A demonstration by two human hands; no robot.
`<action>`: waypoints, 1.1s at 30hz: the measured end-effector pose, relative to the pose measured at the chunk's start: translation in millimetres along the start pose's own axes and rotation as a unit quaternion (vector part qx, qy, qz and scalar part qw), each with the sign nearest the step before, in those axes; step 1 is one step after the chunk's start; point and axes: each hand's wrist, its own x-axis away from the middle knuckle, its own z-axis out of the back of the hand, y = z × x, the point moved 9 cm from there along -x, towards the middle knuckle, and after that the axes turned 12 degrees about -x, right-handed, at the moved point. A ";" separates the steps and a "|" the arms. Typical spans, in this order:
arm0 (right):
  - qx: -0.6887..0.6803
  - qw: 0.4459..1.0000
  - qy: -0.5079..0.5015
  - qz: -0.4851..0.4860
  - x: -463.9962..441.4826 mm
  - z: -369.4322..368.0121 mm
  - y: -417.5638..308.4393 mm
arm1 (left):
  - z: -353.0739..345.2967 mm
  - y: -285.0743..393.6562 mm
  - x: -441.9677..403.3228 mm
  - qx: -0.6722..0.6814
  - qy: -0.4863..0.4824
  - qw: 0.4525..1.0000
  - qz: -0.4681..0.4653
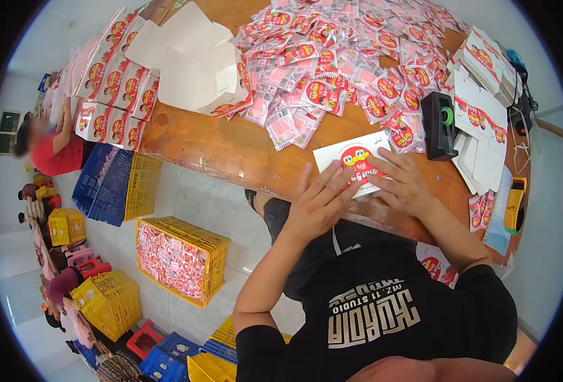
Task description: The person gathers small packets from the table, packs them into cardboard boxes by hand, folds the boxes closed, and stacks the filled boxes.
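A small white box (332, 153) with a red cartoon print lies at the near edge of the wooden table, its printed face up. The stretched fingers of my left hand (320, 202) lie across its left part, thumb apart from them. From the other side, my right hand (409, 184) rests spread fingers on its right part. Neither hand is closed around it. Whether the box is flat or filled cannot be told. Just beyond it spreads a heap of small red-and-white printed packets (323, 95). A black tape dispenser (439, 126) with green tape stands right of my right hand.
An open white carton (189, 60) sits at the left, beside stacked printed boxes (113, 95). Flat cardboard pieces (479, 102) and a yellow-black tool (516, 205) are at the right. A yellow crate (214, 270) of packets stands on the floor. Other people work at the far left.
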 end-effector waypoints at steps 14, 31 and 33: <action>0.282 0.914 0.246 -0.157 59.0 119.4 41.2 | -23.0 25.0 -30.4 0.025 0.069 0.997 -0.031; 0.106 0.819 0.284 -0.487 117.3 133.1 93.4 | -18.7 22.4 -26.3 0.066 0.143 0.987 -0.013; 0.107 0.811 0.259 -0.514 123.1 135.8 96.9 | -18.1 22.7 -26.5 0.064 0.136 0.989 -0.016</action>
